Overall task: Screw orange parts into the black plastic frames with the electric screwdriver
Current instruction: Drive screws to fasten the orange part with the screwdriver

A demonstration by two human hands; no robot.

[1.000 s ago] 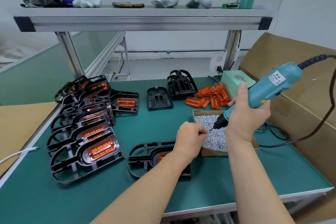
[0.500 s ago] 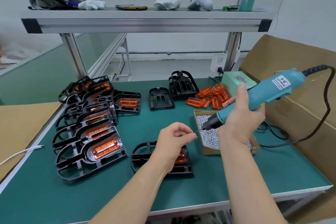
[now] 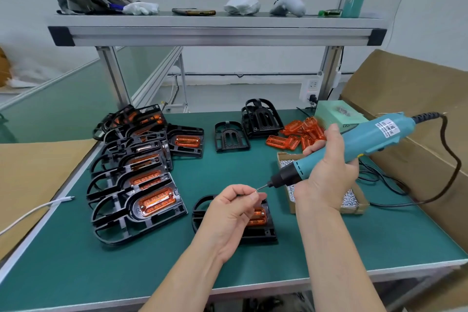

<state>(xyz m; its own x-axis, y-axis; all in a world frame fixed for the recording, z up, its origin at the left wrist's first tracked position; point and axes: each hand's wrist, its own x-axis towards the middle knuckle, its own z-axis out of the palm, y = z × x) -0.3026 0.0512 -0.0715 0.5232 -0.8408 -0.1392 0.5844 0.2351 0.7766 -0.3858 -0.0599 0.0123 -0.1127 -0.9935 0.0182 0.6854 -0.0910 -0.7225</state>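
The left hand covers much of the black plastic frame lying on the green table, so only part of its orange part shows. The left thumb and forefinger pinch something tiny, seemingly a screw, too small to make out, just below the bit's tip. The right hand is wrapped around the teal electric screwdriver, hiding part of the cardboard screw box.

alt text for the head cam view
A right hand holds a teal electric screwdriver, its bit tip close to a small screw pinched by the left hand, above a black frame holding an orange part on a green bench. Assembled frames lie stacked at left.
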